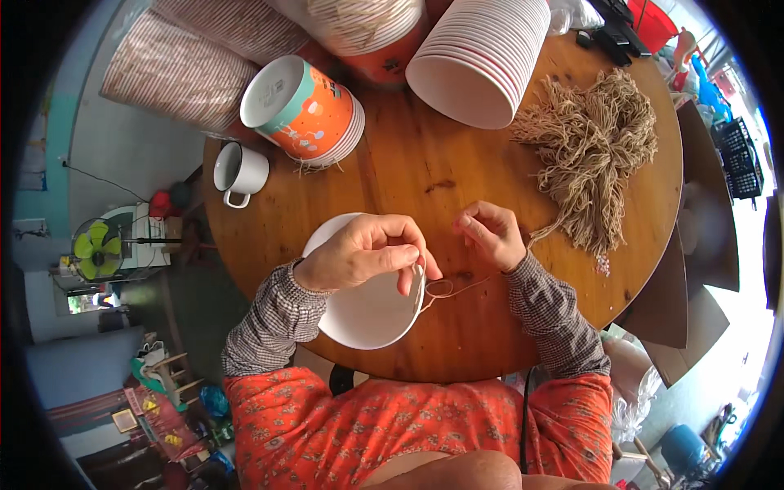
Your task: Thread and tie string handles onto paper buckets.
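A white paper bucket (pixel 371 314) sits before me on the table with its mouth up. My left hand (pixel 367 253) reaches across its upper part, thumb and forefinger pinched on a thin cord at the right rim. The cord (pixel 441 291) forms a small loop beside the bucket and trails to the right across the wood. To the right of the bucket, my right hand (pixel 492 235) is raised, with thumb and forefinger pressed together. Whatever those fingertips hold, if anything, is too small to make out.
A big bundle of tan paper cords (pixel 596 155) lies at the right of the round wooden table (pixel 408 167). Stacked white buckets (pixel 482 61), an orange-and-green patterned bucket stack (pixel 314 114) and wrapped stacks (pixel 175 73) line the far side. A white enamel mug (pixel 242 171) stands at the left edge.
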The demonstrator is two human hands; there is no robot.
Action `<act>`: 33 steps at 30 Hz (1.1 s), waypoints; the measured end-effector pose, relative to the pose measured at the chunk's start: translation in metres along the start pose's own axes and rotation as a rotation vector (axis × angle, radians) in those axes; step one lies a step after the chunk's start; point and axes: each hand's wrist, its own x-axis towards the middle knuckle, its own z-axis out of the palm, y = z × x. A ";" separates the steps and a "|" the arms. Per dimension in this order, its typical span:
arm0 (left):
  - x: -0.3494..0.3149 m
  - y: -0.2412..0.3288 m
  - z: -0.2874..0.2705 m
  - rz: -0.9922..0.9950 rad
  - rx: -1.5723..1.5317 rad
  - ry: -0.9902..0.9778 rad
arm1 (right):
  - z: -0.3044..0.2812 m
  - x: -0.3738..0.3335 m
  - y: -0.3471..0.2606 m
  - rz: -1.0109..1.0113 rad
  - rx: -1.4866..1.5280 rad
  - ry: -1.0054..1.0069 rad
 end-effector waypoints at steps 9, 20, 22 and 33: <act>0.011 -0.002 -0.008 -0.116 -0.165 0.152 | -0.002 -0.001 -0.013 -0.193 -0.419 -0.110; 0.002 -0.007 0.024 0.080 -0.103 0.270 | 0.014 -0.013 -0.006 -0.380 -0.564 -0.145; -0.003 -0.015 0.030 0.134 -0.078 0.303 | 0.017 -0.015 -0.005 -0.345 -0.521 -0.123; -0.040 -0.040 0.053 0.401 -0.069 0.433 | 0.039 -0.060 -0.023 -0.153 -0.091 -0.175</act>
